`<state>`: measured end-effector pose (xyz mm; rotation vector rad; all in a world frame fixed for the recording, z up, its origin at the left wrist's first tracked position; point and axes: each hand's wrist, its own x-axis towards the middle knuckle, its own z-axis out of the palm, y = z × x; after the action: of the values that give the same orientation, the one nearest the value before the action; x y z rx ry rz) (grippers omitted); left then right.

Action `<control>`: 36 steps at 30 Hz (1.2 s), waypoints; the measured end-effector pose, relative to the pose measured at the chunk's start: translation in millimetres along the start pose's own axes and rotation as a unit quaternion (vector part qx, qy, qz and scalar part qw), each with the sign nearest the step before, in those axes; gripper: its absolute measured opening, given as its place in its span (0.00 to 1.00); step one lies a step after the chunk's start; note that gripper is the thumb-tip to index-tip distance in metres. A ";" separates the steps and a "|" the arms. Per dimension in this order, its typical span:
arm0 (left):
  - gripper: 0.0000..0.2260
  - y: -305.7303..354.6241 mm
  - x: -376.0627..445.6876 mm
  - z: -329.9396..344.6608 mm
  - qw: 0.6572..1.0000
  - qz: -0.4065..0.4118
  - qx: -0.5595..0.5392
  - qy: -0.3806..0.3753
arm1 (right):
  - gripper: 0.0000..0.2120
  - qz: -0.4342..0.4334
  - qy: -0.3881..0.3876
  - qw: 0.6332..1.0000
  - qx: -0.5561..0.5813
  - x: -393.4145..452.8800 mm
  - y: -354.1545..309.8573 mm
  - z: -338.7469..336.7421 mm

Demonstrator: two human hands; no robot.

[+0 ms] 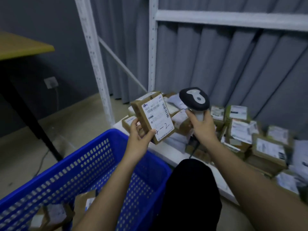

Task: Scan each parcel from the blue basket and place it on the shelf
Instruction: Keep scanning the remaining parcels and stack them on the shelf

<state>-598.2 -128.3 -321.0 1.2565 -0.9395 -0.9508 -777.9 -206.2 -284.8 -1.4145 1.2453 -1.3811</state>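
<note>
My left hand (139,135) grips a brown cardboard parcel (153,116) by its lower left corner, white label facing me with "4-2" handwritten on it. Just to its right, my right hand (202,125) holds a black and grey barcode scanner (194,100) by the handle, its head level with the parcel's top. Both are held above the white bottom shelf (168,152). The blue basket (93,174) sits below my left arm, with a few brown parcels (83,204) in its bottom.
Many labelled parcels (241,129) are stacked on the bottom shelf to the right. White shelf uprights (152,52) and a higher shelf board (233,20) stand before a grey curtain. A yellow-topped table (21,45) with a black leg is at left. My dark-clad knee (191,189) is beside the basket.
</note>
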 end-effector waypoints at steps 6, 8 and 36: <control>0.27 11.6 39.1 110.0 0.995 -0.001 0.019 -0.100 | 0.22 0.011 0.082 0.996 -0.042 24.5 0.6 -114.6; 0.24 9.2 45.6 147.1 0.990 -0.020 0.017 -0.139 | 0.17 0.042 0.093 0.994 -0.047 26.1 5.2 -152.7; 0.27 -44.0 30.2 233.6 0.996 -0.055 -0.028 -0.064 | 0.11 0.123 -0.040 0.990 -0.053 -6.1 15.0 -229.2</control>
<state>-810.8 -236.1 -345.2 1.2211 -0.9436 -1.1465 -1006.2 -181.2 -277.4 -1.3227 1.4050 -1.0968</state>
